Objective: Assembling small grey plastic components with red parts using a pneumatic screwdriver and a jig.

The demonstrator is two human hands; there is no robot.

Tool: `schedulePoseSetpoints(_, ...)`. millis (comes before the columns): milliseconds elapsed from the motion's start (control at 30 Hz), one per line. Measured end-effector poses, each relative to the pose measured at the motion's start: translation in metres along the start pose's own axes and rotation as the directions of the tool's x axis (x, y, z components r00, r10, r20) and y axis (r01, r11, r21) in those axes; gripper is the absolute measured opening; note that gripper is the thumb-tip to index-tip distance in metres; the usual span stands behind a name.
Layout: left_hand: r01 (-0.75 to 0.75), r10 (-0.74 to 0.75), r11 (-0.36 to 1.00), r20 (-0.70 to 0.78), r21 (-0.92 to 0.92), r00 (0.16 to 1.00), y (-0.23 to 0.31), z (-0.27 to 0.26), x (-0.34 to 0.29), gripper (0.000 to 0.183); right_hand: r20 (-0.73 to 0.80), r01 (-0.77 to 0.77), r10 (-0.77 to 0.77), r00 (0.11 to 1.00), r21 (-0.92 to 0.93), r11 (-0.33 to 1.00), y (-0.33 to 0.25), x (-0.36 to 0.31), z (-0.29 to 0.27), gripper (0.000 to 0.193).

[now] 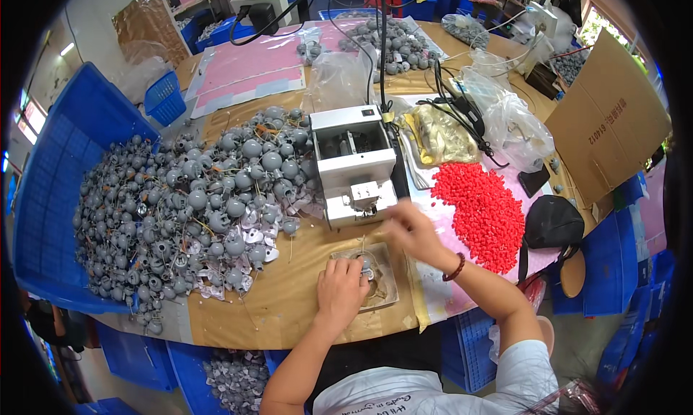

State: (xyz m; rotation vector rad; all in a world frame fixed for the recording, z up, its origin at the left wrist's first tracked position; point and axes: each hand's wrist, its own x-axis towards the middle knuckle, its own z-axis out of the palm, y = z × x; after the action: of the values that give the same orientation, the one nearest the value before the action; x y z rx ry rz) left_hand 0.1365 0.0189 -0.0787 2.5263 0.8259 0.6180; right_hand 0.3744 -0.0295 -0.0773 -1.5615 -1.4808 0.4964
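My left hand [341, 289] is closed at its fingertips on a small grey ball-shaped part [366, 262], just over a shallow tray-like fixture [390, 284] on the table's near side. A thin wire seems to rise from this part. Close to the front of a white bench machine [355, 171], my right hand [411, 231] is bent at the wrist. Motion blurs its fingers, so whether they hold anything cannot be made out. To its right lies a heap of small red plastic pieces [480, 213].
A big pile of grey ball-shaped parts with wires [216, 191] spills from a tilted blue bin [54, 169] on the left. At the right are a black pouch [554, 221], a phone [534, 180] and a cardboard flap [610, 119]. Plastic bags [514, 126] and cables lie behind.
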Motion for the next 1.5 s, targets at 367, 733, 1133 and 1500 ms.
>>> schedulePoseSetpoints(367, -0.011, 0.010, 1.000, -0.037, -0.023, 0.999, 0.001, 0.004, -0.003, 0.036, -0.456, -0.256, 0.304, 0.836, 0.165, 0.952, 0.060, 0.063, -0.008, 0.061)
schedulePoseSetpoints(733, 0.000, -0.003, 0.999, -0.062, -0.034, 0.998, 0.000, 0.006, 0.001, 0.037, -0.422, 0.270, -0.052, 0.905, 0.477, 0.836, -0.096, 0.107, -0.023, 0.056)
schedulePoseSetpoints(1133, 0.029, -0.032, 0.997, -0.054, -0.068, 0.998, 0.000, 0.009, 0.001, 0.037, -0.107, -0.079, 0.163, 0.981, 0.546, 0.834, -0.102, 0.084, 0.006, 0.069)
schedulePoseSetpoints(1500, 0.055, -0.055, 0.998, -0.001, -0.031, 0.998, -0.004, 0.012, -0.001, 0.037, -0.102, 0.061, -0.012, 0.995, 0.496, 0.866, -0.092, 0.021, 0.030, 0.080)
